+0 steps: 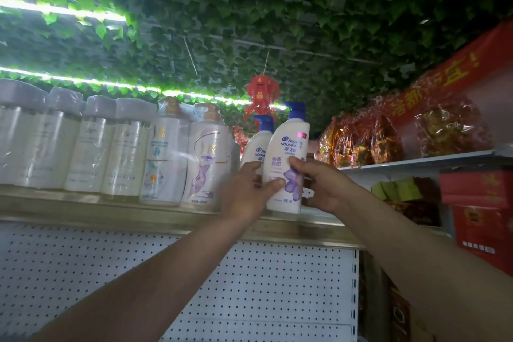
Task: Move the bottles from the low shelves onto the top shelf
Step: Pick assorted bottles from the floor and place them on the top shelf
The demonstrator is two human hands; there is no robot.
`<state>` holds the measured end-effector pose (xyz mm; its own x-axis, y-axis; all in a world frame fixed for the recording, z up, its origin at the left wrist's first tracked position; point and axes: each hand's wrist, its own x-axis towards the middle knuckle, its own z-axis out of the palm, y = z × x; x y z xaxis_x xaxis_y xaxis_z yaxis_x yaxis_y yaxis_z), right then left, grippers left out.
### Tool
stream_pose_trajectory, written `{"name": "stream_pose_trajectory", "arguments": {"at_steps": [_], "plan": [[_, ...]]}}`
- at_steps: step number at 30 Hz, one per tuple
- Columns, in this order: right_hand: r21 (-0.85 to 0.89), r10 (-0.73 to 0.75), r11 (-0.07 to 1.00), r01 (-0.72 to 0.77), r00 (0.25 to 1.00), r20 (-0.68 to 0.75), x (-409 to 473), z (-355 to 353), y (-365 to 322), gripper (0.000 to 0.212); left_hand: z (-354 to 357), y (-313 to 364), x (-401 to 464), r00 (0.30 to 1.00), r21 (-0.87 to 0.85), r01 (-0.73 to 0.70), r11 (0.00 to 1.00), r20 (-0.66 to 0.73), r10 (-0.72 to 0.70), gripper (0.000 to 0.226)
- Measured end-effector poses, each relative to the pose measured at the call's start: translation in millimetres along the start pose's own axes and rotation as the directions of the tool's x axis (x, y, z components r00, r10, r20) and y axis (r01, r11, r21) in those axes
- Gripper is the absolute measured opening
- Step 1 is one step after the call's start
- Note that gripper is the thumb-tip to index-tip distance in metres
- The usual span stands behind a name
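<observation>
Up on the top shelf [166, 219], both hands' fingers [273, 183] hold the front shampoo bottle [287, 164], which, tilted near the edge, could topple.

We have one view only — a wide-angle head camera, tilted steeply upward from below the top shelf [166, 219], close at arm's reach, facing the leaf-covered ceiling [277, 8] — no second view.

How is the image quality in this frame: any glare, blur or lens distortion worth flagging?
Head view: the ceiling light strips blow out to white-green; the wrapped bottles on the top shelf are smeared by motion blur and glare; the shelf edge bows from the wide-angle lens; the front shampoo bottle, held by the left hand and right hand, stays readable.
</observation>
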<state>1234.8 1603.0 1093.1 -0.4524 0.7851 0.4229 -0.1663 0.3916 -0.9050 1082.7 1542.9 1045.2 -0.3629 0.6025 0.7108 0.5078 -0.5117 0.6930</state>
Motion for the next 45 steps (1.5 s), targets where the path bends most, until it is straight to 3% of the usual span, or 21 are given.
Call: {"name": "stream_pose_trajectory", "arguments": {"at_steps": [6,12,21,26,31,45], "plan": [[0.043,-0.028,0.999,0.026,0.998,0.053,2.9,13.9,4.2,0.036,-10.6,-1.3,-3.7,0.999,-0.015,-0.026,1.000,-0.024,0.026,0.061],[-0.016,-0.041,0.999,0.044,0.989,0.145,4.7,13.1,6.5,0.018,-11.7,-5.4,-3.3,0.997,-0.050,-0.009,0.999,-0.073,0.005,0.065],[-0.025,0.024,0.999,-0.020,0.991,0.134,14.4,17.7,12.3,0.010,-8.4,-14.7,4.5,0.990,-0.006,-0.004,1.000,-0.143,0.003,0.057],[-0.036,0.026,0.999,-0.021,0.990,0.142,21.3,21.2,15.1,0.006,-10.8,-17.7,5.4,0.987,0.093,-0.029,0.995,-0.157,0.043,0.044],[-0.015,0.028,1.000,-0.026,0.991,0.128,30.1,26.9,19.6,0.007,-15.3,-16.9,10.0,0.973,0.454,-0.066,0.888,-0.168,0.158,0.047],[0.025,0.071,0.997,-0.074,0.994,0.085,54.8,37.9,36.8,0.028,-13.2,-13.3,16.3,0.983,0.731,-0.001,0.682,-0.126,0.136,0.041]]}}
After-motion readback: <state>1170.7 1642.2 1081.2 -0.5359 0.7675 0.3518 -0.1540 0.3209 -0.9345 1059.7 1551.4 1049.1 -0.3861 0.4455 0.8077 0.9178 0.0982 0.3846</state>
